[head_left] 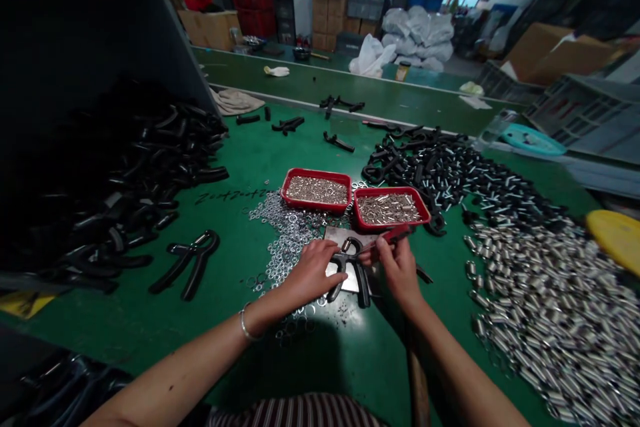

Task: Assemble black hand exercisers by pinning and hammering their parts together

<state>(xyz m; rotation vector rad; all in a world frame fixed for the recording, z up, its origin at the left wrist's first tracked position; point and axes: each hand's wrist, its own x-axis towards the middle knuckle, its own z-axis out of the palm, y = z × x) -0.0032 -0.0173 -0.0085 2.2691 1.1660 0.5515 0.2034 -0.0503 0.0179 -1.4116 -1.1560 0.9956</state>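
My left hand [320,268] grips a black spring clamp [364,285], its fingers and thumb closed around one arm. The clamp lies on a small metal plate [332,235], handles pointing toward me, with a spring [347,245] at its head. In my right hand [397,271] is a red-handled tool [399,234], its narrow end close to the clamp's head; its exact kind is unclear. Just beyond my hands stand a red tray of tiny metal parts [286,192] and a red tray of metal pins [428,215].
Loose metal rings [287,240] spread left of the plate. A clamp [193,260] lies farther left, before a large bin [165,27] spilling black clamps. To the right are a heap of springs [555,307], black parts with pins [465,170] and a yellow lid [615,237].
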